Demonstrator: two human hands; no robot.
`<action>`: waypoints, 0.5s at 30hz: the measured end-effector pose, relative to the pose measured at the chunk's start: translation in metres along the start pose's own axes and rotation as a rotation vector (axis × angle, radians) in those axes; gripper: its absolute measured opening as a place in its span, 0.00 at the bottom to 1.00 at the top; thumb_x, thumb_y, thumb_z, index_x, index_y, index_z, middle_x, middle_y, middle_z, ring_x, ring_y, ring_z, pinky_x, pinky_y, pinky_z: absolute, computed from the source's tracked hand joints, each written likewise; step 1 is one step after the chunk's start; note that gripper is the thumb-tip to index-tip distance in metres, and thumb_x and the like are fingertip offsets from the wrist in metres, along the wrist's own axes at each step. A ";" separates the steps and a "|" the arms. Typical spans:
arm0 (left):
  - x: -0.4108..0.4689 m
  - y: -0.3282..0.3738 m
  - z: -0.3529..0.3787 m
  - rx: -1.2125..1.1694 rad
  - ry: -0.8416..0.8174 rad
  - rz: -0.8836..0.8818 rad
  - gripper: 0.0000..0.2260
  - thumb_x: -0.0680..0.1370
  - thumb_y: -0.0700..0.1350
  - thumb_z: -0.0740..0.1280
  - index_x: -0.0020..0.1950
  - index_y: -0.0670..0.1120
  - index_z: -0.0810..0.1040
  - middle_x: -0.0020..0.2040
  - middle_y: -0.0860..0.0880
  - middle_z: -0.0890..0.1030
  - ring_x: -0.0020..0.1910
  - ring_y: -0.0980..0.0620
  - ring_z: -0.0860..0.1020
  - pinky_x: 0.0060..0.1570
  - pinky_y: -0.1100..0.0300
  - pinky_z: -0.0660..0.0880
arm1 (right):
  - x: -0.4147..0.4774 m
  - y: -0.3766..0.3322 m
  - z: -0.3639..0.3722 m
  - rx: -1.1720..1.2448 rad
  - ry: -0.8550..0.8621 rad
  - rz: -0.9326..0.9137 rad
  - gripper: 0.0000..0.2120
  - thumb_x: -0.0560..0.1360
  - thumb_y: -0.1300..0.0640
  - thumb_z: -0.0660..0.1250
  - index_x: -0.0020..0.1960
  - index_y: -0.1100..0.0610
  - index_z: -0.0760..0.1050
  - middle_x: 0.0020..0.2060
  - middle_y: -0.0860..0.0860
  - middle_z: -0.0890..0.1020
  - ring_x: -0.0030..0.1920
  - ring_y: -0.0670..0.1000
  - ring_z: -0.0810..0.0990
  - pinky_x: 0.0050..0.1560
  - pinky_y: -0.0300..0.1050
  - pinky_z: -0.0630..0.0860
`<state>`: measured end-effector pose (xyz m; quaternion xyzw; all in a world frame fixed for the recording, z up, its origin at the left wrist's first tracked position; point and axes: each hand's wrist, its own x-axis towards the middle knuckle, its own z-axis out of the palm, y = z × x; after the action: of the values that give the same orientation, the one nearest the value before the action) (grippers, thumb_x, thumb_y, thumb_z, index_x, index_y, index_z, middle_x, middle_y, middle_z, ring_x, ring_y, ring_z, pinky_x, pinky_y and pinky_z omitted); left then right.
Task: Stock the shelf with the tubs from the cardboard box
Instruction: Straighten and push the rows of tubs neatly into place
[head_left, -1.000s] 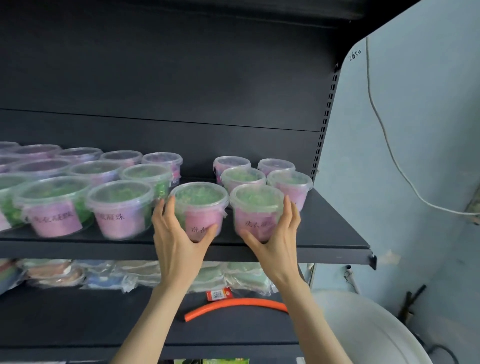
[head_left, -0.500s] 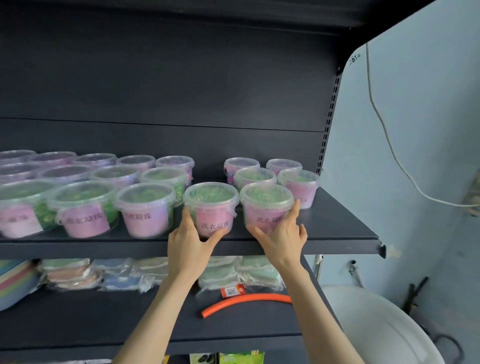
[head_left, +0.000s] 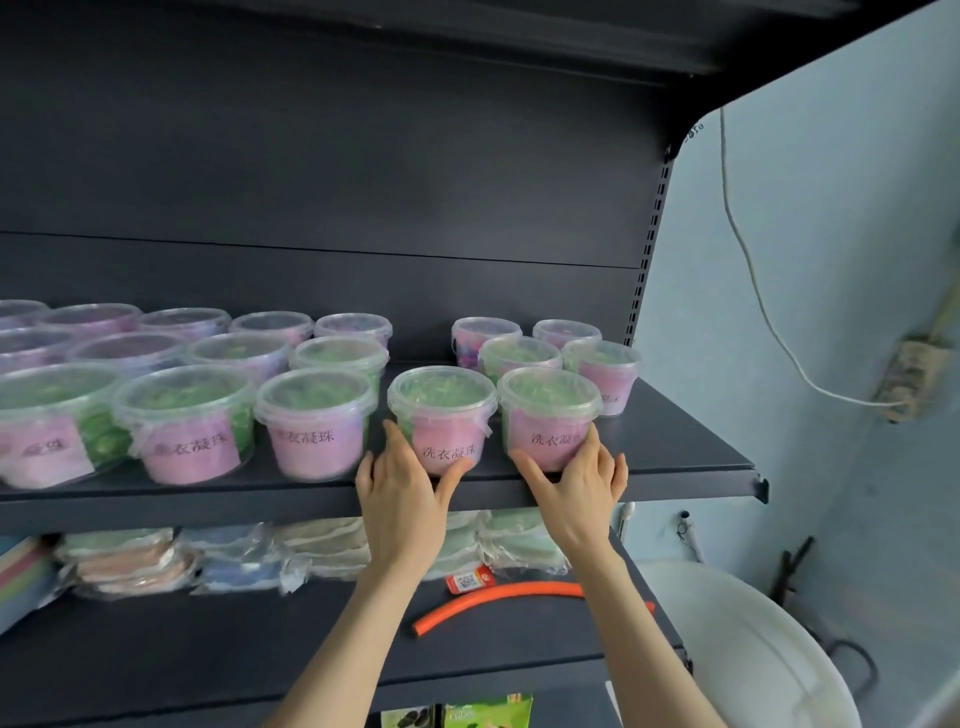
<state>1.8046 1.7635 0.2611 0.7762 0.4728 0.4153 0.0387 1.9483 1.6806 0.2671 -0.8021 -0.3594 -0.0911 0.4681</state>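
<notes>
Several clear tubs with pink labels and green contents stand in rows on the dark shelf (head_left: 675, 447). Two front-row tubs sit at the shelf's front edge. My left hand (head_left: 402, 493) cups the base of the left one (head_left: 441, 410), thumb and forefinger on either side. My right hand (head_left: 576, 483) cups the base of the right one (head_left: 550, 410) the same way. Both tubs rest upright on the shelf. A gap separates these right-hand tubs from the larger group (head_left: 187, 415) on the left. The cardboard box is out of view.
Below, a second shelf holds wrapped cloth packs (head_left: 234, 556), an orange hose piece (head_left: 498, 597) and a small red tag (head_left: 467, 581). A white round container (head_left: 743, 639) stands at the lower right by the pale wall, where a white cable (head_left: 753, 270) hangs.
Both hands have slid down from the tubs' sides to their bases. The two tubs now stand on the shelf's front edge. The view has shifted right.
</notes>
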 end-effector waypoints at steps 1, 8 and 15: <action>0.000 0.000 0.001 0.013 -0.001 -0.004 0.44 0.73 0.68 0.55 0.67 0.29 0.64 0.56 0.35 0.79 0.56 0.42 0.79 0.63 0.48 0.66 | 0.000 0.001 -0.001 0.012 -0.003 -0.009 0.50 0.67 0.30 0.62 0.76 0.60 0.50 0.70 0.56 0.66 0.74 0.53 0.56 0.72 0.46 0.35; -0.003 -0.001 0.002 0.046 0.030 0.008 0.42 0.75 0.68 0.47 0.65 0.30 0.66 0.60 0.35 0.77 0.57 0.40 0.78 0.63 0.51 0.60 | -0.005 0.003 0.002 0.076 0.125 -0.016 0.44 0.67 0.39 0.73 0.72 0.62 0.60 0.68 0.55 0.70 0.72 0.52 0.57 0.75 0.48 0.41; -0.003 -0.001 0.003 0.083 0.032 -0.001 0.42 0.76 0.68 0.45 0.65 0.30 0.68 0.54 0.35 0.80 0.53 0.40 0.79 0.62 0.48 0.66 | -0.003 0.004 0.008 -0.013 0.124 -0.010 0.54 0.61 0.26 0.58 0.75 0.59 0.55 0.63 0.55 0.73 0.67 0.54 0.64 0.74 0.50 0.44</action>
<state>1.8056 1.7627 0.2572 0.7701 0.4906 0.4078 -0.0007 1.9474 1.6845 0.2590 -0.7962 -0.3330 -0.1451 0.4838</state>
